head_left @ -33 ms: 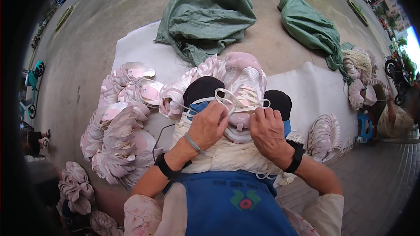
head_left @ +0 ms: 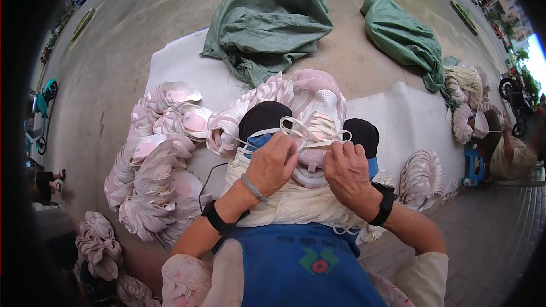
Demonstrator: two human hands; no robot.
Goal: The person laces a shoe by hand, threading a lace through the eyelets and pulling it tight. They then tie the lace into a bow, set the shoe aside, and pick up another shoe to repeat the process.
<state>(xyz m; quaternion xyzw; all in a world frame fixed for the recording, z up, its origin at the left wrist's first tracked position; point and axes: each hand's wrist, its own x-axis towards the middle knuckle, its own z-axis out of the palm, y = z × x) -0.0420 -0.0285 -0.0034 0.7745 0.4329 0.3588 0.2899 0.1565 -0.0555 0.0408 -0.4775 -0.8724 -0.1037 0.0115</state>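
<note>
A pink and white sneaker upper (head_left: 318, 85) rests toe-away between my knees, cream laces threaded through its eyelets. The loose shoelace (head_left: 311, 132) forms a loop on each side. My left hand (head_left: 272, 162) pinches the lace at the shoe's left edge, fingers closed. On the opposite side, my right hand (head_left: 348, 167) is closed in a pinch on the lace too. Fingertips are partly hidden in both hands. Under my wrists, a thick bundle of cream laces (head_left: 278, 209) lies across my lap, over the blue apron (head_left: 273, 267).
Stacked pink and white uppers (head_left: 151, 185) lie to the left, with a row (head_left: 256, 95) beside the shoe. Another bundle (head_left: 422, 179) sits at right on a white sheet (head_left: 398, 116). Green sacks (head_left: 267, 23) lie ahead. A person (head_left: 512, 156) is at far right, near a blue stool (head_left: 473, 165).
</note>
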